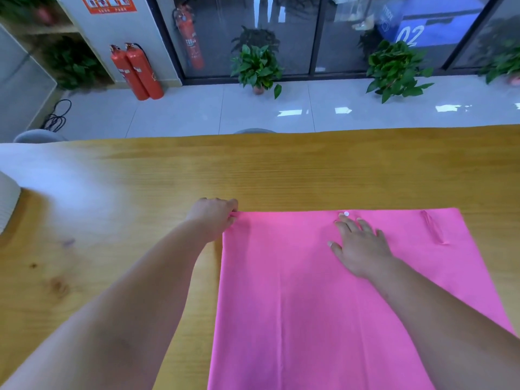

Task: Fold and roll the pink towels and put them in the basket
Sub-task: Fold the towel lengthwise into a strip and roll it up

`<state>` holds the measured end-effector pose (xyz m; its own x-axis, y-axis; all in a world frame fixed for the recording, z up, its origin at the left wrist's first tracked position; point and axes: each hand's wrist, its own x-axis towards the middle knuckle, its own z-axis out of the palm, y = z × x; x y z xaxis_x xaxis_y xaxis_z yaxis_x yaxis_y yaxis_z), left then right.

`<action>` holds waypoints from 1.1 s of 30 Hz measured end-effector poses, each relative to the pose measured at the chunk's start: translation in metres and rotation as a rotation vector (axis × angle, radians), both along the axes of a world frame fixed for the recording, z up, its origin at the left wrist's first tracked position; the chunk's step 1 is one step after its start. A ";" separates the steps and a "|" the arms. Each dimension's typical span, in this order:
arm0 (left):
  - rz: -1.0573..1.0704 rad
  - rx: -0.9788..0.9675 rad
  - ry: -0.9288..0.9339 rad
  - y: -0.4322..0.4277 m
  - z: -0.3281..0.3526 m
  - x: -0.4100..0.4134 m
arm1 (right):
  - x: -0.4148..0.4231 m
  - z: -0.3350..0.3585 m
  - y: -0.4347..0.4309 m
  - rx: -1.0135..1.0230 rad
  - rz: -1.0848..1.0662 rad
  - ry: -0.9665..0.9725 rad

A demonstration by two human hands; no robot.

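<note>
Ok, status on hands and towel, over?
Left hand pinches far left corner of the towel. Right hand flat on it, fingers straight. Towel spread on the table, not yet rolled. Nothing seen blocking it.

We take this for an office or similar workplace, not a home; two red fire extinguishers stand at upper left, below a red safety poster; dark-framed glass doors run across the top, a blue sign reading 02 behind them; potted plants line the glossy tiled floor; a long wooden table fills the foreground.
</note>
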<state>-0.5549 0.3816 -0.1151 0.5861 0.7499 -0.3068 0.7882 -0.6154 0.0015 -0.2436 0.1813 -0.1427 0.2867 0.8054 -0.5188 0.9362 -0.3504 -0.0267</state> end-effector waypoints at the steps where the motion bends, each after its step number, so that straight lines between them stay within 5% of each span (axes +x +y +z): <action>1: 0.004 0.012 0.003 0.001 0.003 0.001 | 0.001 -0.001 0.000 0.002 0.003 0.004; 3: 0.108 -0.013 -0.024 0.001 0.008 0.004 | 0.003 -0.002 -0.001 0.003 0.010 0.016; 5: 0.313 -0.151 -0.247 -0.003 0.020 0.014 | 0.008 -0.005 -0.001 -0.003 0.021 0.040; 8: 0.467 -0.790 -0.992 -0.015 0.065 0.042 | 0.021 -0.011 -0.007 0.034 0.050 0.095; 9: 0.417 -0.991 -1.103 -0.022 0.081 0.048 | 0.025 -0.014 -0.012 0.064 0.062 0.108; 11: 0.353 -0.943 -0.964 -0.020 0.091 0.049 | 0.033 -0.019 -0.022 0.110 0.090 0.105; 13: 0.227 -0.346 -0.316 -0.008 0.079 0.033 | 0.035 -0.018 -0.028 0.103 0.125 0.093; 14: 0.182 -0.167 0.018 -0.006 0.074 0.026 | 0.034 -0.018 -0.029 0.098 0.135 0.088; 15: 0.152 -0.129 0.139 -0.010 0.074 0.026 | 0.033 -0.019 -0.030 0.100 0.136 0.080; 17: 0.113 -0.378 -0.252 -0.023 0.084 0.041 | 0.030 -0.019 -0.030 0.131 0.123 0.062; 18: 0.134 -0.676 -0.562 -0.034 0.100 0.051 | 0.028 -0.020 -0.031 0.155 0.112 0.057; 20: 0.104 -1.144 -0.825 -0.052 0.123 0.059 | 0.026 -0.023 -0.033 0.197 0.091 0.047; 21: 0.114 -1.100 -0.753 -0.046 0.123 0.057 | 0.026 -0.024 -0.033 0.198 0.087 0.040; 22: 0.125 -0.849 -0.596 -0.036 0.116 0.050 | 0.025 -0.023 -0.034 0.191 0.093 0.033; 24: 0.046 -0.316 0.050 -0.021 0.095 0.030 | 0.023 -0.025 -0.038 0.206 0.123 0.020; 25: 0.035 -0.219 0.152 -0.019 0.089 0.027 | 0.023 -0.025 -0.039 0.212 0.129 0.018; 26: 0.028 -0.273 0.043 -0.022 0.094 0.027 | 0.024 -0.025 -0.038 0.214 0.127 0.024; 29: 0.202 -0.824 -0.659 -0.031 0.120 0.035 | 0.025 -0.025 -0.033 0.241 0.100 0.044; 31: 0.241 -0.670 -0.664 -0.016 0.118 0.027 | 0.027 -0.024 -0.033 0.236 0.098 0.049; 33: 0.265 -0.270 -0.334 0.000 0.092 0.004 | 0.028 -0.023 -0.037 0.230 0.133 0.052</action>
<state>-0.5511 0.3815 -0.0233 0.4852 0.8062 -0.3385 0.8469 -0.3370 0.4114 -0.2153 0.1446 -0.1652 0.1482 0.9327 -0.3287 0.9689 -0.2035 -0.1406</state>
